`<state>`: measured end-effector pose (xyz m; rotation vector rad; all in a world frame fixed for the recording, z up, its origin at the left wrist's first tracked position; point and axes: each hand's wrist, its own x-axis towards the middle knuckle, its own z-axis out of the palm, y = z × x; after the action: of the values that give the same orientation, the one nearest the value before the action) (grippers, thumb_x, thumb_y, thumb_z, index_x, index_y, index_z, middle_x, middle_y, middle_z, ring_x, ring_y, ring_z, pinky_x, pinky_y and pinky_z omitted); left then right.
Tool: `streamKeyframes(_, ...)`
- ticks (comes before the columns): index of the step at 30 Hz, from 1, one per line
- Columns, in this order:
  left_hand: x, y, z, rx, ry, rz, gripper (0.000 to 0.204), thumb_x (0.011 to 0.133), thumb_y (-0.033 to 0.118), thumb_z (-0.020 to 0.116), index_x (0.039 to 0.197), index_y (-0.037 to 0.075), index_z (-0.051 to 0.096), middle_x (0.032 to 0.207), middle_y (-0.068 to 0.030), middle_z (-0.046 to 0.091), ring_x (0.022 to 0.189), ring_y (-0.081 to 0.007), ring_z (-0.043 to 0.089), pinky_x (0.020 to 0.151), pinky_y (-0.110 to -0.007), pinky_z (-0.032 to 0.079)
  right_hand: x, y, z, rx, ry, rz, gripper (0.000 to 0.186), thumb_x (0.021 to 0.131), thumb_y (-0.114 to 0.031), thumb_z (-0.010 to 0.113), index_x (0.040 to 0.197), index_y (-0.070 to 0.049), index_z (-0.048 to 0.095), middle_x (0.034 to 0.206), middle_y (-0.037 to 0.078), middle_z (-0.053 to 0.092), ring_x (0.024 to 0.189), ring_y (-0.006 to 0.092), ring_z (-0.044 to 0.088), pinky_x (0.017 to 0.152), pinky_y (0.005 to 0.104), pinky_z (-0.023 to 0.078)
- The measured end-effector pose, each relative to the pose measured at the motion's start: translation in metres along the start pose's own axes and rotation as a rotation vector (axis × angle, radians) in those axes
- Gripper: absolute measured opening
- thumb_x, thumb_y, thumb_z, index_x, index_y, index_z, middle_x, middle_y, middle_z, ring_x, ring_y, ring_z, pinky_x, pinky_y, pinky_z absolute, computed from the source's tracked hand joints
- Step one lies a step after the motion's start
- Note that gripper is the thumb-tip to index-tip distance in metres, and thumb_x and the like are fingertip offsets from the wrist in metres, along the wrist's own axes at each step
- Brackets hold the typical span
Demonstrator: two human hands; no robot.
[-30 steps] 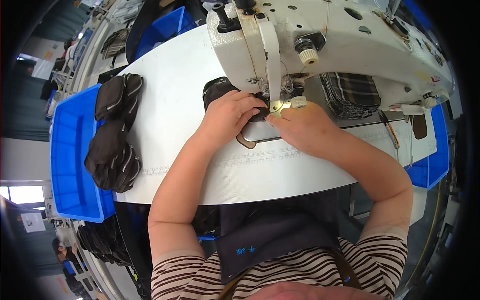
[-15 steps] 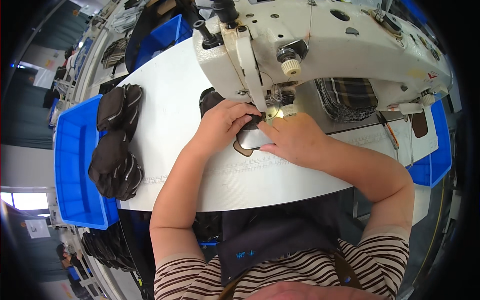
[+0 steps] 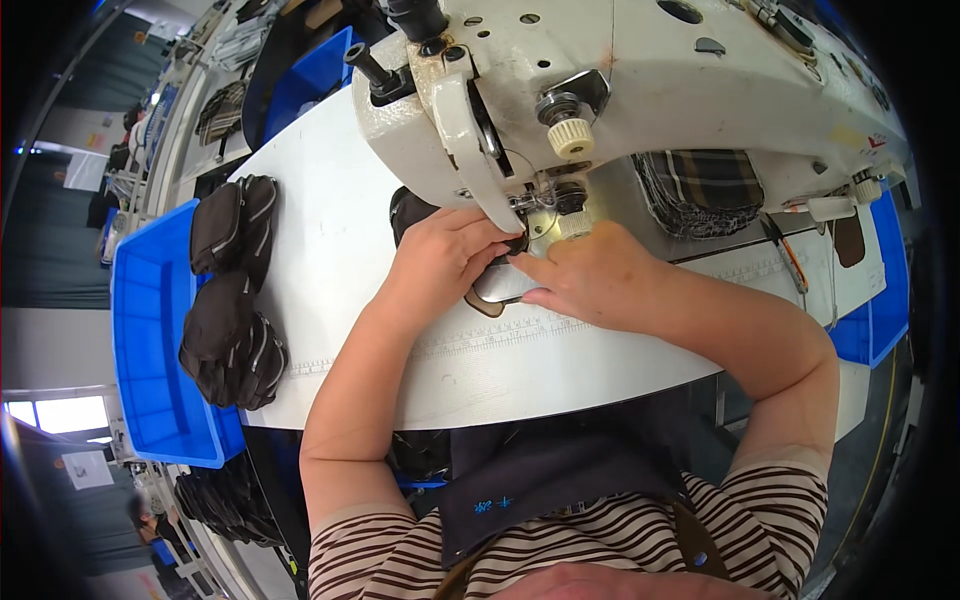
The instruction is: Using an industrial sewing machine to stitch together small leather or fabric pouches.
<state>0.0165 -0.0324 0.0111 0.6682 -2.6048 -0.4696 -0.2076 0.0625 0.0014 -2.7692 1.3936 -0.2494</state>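
Observation:
Under the needle area of a white sewing machine lies a dark fabric pouch, mostly hidden by my left hand and the machine head. My left hand is closed, its fingers pressed together on the pouch's edge close to the needle. From the other side my right hand has its fingers bent in, with the index fingertip pinning the same edge. Its thumb rests by a shiny metal plate. A brown-edged flap sticks out below that plate.
Several dark zippered pouches are piled at the left, against a blue bin. Right of the needle sits a stack of plaid fabric pieces. An orange-handled tool lies beyond my right forearm. A printed ruler strip crosses the white table.
The view has shifted slightly, so the machine sits a little further left. My hands stay at the needle on the pouch, with only a slight movement of the fingers.

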Motion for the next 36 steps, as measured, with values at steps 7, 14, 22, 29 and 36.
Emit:
streamKeyframes(7,0.0,0.001,0.01,0.025,0.053,-0.016,0.024,0.085,0.009,0.078,0.108,0.012,0.077,0.106,-0.0048,0.074,0.095,-0.03,0.07,0.083,-0.04,0.058,-0.001,0.0,0.005,0.032,0.091,-0.024,0.041,0.095,-0.042,0.073,0.126,-0.015,0.073,0.074,-0.001,0.063,0.065,0.0163,0.067,0.056,0.0338,0.052)
streamKeyframes(14,-0.001,-0.001,0.0,-0.014,-0.029,-0.001,0.03,0.081,0.002,0.076,0.109,0.013,0.079,0.109,-0.0041,0.074,0.099,-0.0302,0.07,0.086,-0.04,0.058,-0.003,-0.003,0.005,0.076,0.1,-0.025,0.041,0.099,-0.04,0.068,0.128,-0.011,0.071,0.068,0.005,0.065,0.062,0.0226,0.067,0.056,0.0371,0.051)
streamKeyframes(22,-0.001,-0.001,-0.002,-0.044,-0.003,0.013,0.042,0.079,-0.01,0.073,0.114,0.011,0.08,0.099,-0.008,0.072,0.088,-0.0277,0.07,0.076,-0.037,0.057,-0.007,-0.007,0.009,0.028,0.158,-0.006,0.042,0.095,-0.04,0.073,0.116,-0.005,0.07,0.069,0.002,0.063,0.061,0.0202,0.065,0.054,0.0364,0.049)
streamKeyframes(29,0.004,0.005,-0.005,-0.039,-0.009,0.03,0.042,0.078,-0.009,0.072,0.113,0.012,0.08,0.099,-0.0071,0.071,0.091,-0.0283,0.069,0.079,-0.04,0.055,-0.007,-0.007,0.006,-0.014,0.084,0.029,0.045,0.092,-0.042,0.076,0.123,-0.009,0.072,0.072,-0.001,0.063,0.059,0.0183,0.064,0.053,0.0349,0.048)
streamKeyframes(36,0.0,0.002,-0.005,0.067,-0.045,0.017,0.034,0.08,0.002,0.075,0.111,0.015,0.08,0.106,-0.0037,0.075,0.097,-0.0287,0.07,0.087,-0.04,0.057,-0.004,-0.004,0.001,-0.019,0.222,-0.003,0.046,0.087,-0.04,0.079,0.122,-0.011,0.072,0.107,0.006,0.066,0.096,0.0216,0.067,0.074,0.0389,0.053)
